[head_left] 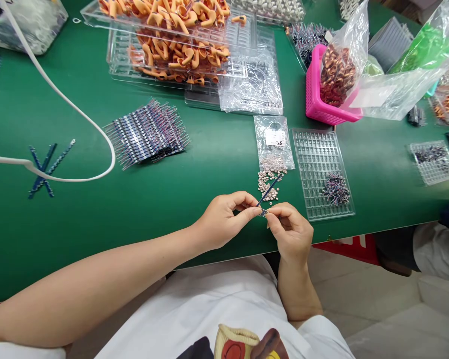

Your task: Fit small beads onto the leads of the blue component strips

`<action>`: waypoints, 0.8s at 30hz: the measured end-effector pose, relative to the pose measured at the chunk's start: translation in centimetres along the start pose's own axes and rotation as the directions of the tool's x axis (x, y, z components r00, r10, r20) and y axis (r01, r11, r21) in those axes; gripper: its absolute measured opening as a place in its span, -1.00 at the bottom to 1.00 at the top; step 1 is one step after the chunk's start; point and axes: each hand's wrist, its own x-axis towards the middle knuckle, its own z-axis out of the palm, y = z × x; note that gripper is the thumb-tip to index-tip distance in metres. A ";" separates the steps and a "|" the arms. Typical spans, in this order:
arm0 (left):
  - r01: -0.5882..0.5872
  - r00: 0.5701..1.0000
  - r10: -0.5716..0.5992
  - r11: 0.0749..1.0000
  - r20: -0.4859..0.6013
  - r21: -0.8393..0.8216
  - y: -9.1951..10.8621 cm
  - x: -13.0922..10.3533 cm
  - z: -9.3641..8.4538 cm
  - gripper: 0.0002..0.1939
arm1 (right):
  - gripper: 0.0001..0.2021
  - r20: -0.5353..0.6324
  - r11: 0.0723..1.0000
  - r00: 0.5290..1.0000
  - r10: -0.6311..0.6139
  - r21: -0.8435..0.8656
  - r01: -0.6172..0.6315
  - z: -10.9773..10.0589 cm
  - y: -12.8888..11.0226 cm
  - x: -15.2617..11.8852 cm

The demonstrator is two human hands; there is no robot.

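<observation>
Near the table's front edge, my left hand (224, 219) pinches a narrow dark-blue strip (269, 191) between thumb and fingers; it slants up to the right. My right hand (291, 230) is closed in a pinch at the strip's near end, against my left fingertips. What sits in the right fingertips is too small to make out. Just beyond the hands lies a scatter of small round pinkish-silver parts (265, 185), spilling from a clear labelled bag (274, 137). To the right, a clear slotted tray (310, 174) holds a heap of thin wired pieces (336, 189).
Stacked strips with wires (147, 132) and crossed blue strips (45, 169) lie left, beside a white cable (75, 107). Clear trays of orange curved shells (179, 55) stand behind. A pink basket (320, 107) holds bagged copper-coloured parts. Another person's leg (437, 252) shows at right.
</observation>
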 end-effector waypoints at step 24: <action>0.106 0.988 -0.104 0.994 0.112 -0.011 1.1 0.0 -0.6 -0.83 | -0.95 0.256 0.928 0.955 0.148 0.298 -0.223 -1.1 0.4 0.5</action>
